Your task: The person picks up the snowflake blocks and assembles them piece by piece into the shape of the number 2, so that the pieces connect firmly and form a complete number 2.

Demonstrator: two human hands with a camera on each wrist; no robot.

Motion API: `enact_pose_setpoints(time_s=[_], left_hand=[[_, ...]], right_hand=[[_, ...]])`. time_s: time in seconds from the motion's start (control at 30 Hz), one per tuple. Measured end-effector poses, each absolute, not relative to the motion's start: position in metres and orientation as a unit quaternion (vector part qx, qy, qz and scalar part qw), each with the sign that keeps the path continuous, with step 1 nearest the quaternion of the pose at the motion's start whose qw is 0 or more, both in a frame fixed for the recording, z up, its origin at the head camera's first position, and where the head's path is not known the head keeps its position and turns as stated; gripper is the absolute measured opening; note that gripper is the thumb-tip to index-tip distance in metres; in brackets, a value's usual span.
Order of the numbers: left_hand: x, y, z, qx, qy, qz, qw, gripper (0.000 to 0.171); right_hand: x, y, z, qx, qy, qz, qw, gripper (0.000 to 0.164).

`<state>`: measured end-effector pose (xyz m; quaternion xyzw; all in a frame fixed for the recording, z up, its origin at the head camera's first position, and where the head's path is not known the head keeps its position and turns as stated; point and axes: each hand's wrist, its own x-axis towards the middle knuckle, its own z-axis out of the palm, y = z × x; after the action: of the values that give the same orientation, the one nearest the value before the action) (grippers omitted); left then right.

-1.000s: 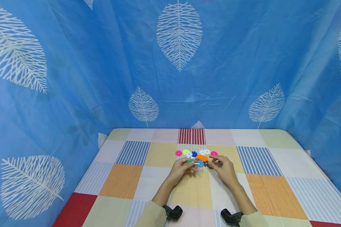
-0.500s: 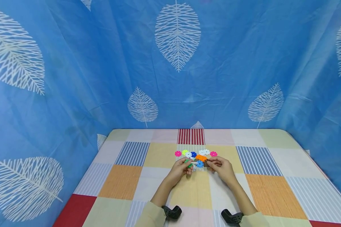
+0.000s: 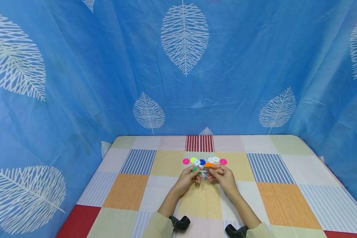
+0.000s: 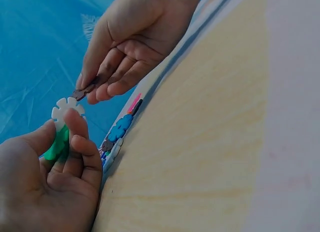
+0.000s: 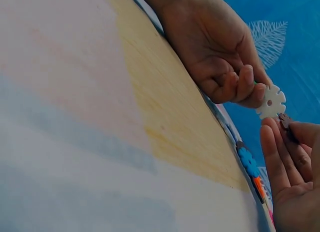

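Before the blue curtain (image 3: pixel 226 82), the patchwork table (image 3: pixel 199 205) spreads wide to both sides, its edges well apart from the hands, though loose discs (image 3: pixel 202 162) lie close ahead. The right hand (image 3: pixel 224 180) has just come in toward the left hand (image 3: pixel 185 180), which pinches a green piece (image 4: pixel 57 144) with a white disc (image 5: pixel 276 97) standing out from it above the cloth. Pinched in the right, a brown piece (image 5: pixel 285 122) now meets the white rim, seemingly touching; I'd judge the two are being lined up.
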<state>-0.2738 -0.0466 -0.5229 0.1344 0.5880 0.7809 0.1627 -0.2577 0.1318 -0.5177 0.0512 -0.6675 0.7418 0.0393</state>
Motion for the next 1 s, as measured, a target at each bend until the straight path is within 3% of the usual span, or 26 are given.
enact_pose_setpoints(time_s=[0.63,1.0], left_hand=[[-0.274,-0.044,-0.520,0.125,0.576,0.786,0.189,0.025],[-0.261,-0.043,-0.504,0.160,0.632,0.746,0.136,0.028]], right_hand=[[-0.255,0.127,-0.519,0.046,-0.612,0.789,0.008,0.022],[-0.252,0.125,-0.523,0.059,-0.636,0.769,0.003,0.022]])
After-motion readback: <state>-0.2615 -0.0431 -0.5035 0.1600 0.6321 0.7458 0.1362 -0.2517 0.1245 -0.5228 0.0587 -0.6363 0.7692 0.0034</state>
